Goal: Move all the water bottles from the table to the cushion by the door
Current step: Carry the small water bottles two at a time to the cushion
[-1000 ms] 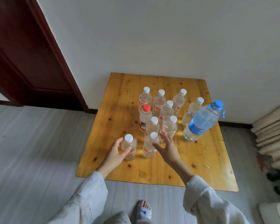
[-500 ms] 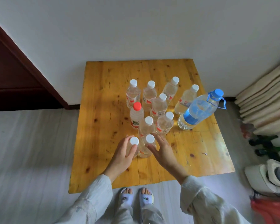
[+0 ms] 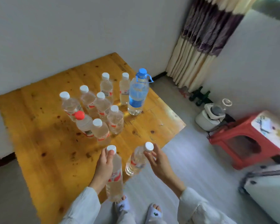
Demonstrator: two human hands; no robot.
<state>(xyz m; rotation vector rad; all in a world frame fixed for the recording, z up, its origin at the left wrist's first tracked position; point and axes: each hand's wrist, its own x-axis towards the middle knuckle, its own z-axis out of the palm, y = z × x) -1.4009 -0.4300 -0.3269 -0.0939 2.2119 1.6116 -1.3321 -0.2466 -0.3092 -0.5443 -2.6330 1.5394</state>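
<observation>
My left hand [image 3: 103, 167] grips a small clear white-capped water bottle [image 3: 115, 180] by its neck, lifted off the low wooden table [image 3: 44, 152]. In my right hand [image 3: 158, 162] a second small bottle [image 3: 136, 160] hangs tilted, held by its cap above the table's near edge. Several small white-capped bottles [image 3: 102, 104] still stand clustered on the table, together with a red-capped bottle [image 3: 83, 122] and a large blue-capped bottle [image 3: 138, 94]. The cushion and the door are out of view.
A red plastic stool [image 3: 249, 139] stands on the floor to the right, with a white appliance [image 3: 208, 117] behind it. A striped curtain [image 3: 205, 39] hangs in the corner. A pale padded object [image 3: 268, 191] lies at the far right. My slippered feet [image 3: 139, 209] are below.
Both hands closed on the two nearest bottles and lifted them off the table toward me. The camera swung right, so the door left the view and the curtain and stool appeared.
</observation>
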